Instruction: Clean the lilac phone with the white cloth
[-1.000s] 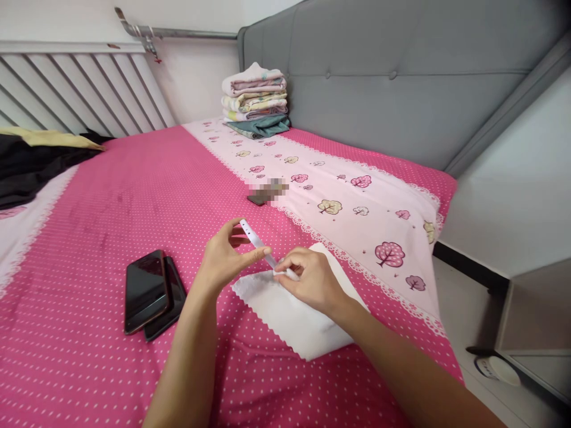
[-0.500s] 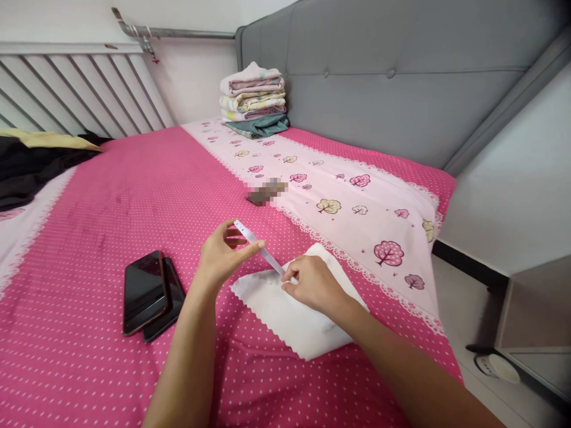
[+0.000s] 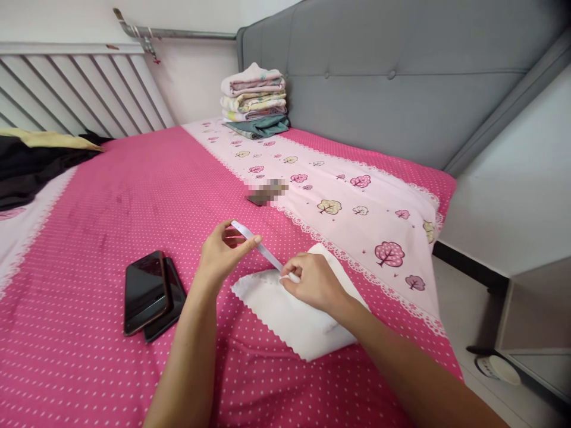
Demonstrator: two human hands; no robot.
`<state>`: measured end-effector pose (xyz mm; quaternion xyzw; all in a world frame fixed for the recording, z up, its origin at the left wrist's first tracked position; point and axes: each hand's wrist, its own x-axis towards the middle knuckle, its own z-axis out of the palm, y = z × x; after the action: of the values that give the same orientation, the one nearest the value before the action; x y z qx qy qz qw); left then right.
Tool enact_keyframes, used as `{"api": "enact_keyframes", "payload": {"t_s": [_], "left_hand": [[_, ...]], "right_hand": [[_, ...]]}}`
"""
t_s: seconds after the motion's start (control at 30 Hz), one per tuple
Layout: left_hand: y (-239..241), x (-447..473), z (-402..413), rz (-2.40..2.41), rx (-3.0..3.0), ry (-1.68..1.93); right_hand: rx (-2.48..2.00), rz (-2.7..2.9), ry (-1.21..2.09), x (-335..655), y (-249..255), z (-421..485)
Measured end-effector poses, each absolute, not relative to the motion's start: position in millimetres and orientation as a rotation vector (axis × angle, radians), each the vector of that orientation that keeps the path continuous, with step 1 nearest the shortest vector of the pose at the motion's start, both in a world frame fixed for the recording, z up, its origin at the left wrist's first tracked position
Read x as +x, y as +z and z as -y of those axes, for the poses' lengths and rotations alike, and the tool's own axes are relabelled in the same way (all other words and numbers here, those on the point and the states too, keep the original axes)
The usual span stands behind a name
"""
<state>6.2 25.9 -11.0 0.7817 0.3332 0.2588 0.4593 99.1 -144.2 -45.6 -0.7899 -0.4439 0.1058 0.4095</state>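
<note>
My left hand [image 3: 216,255] grips one end of a pale lilac strap [image 3: 269,255] between thumb and fingers. That end has small dark holes and points up and away from me. The fingertips of my right hand [image 3: 316,282] are pinched on the strap's lower part, and a short piece shows between them. Beneath my right hand, a folded white cloth [image 3: 289,324] with a zigzag edge lies on the bed. The strap slants over the cloth's far edge.
Two dark phones, an upper one [image 3: 146,291] and a lower one [image 3: 177,288], overlap left of my left forearm. Beyond my hands lies a blurred-out object [image 3: 266,192]. Folded fabrics [image 3: 253,89] are stacked by the grey headboard [image 3: 366,53]. Dark clothing [image 3: 35,169] lies far left.
My left thumb and the strap's holed end have shifted slightly to the left. A short piece of strap now shows at my right fingertips. The cloth and phones stay put.
</note>
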Motion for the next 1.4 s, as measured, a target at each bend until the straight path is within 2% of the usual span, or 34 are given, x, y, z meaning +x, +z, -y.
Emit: {"api": "enact_keyframes", "payload": {"t_s": [0.43,1.03,1.4], "left_hand": [[-11.1,10.5,-12.6,-0.533,2.066,0.672],[-7.0,9.8,-3.7,-0.306,2.192,0.662],[-5.2,8.9,-0.6,-0.289,2.266,0.677]], "right_hand": [[-1.442,1.115,-0.11,94.7,-34.8,144.7],[-1.403,1.053,-0.481,90.5,-29.1,148.6],[-1.424,1.161,-0.543,92.2,-28.8,148.3]]}}
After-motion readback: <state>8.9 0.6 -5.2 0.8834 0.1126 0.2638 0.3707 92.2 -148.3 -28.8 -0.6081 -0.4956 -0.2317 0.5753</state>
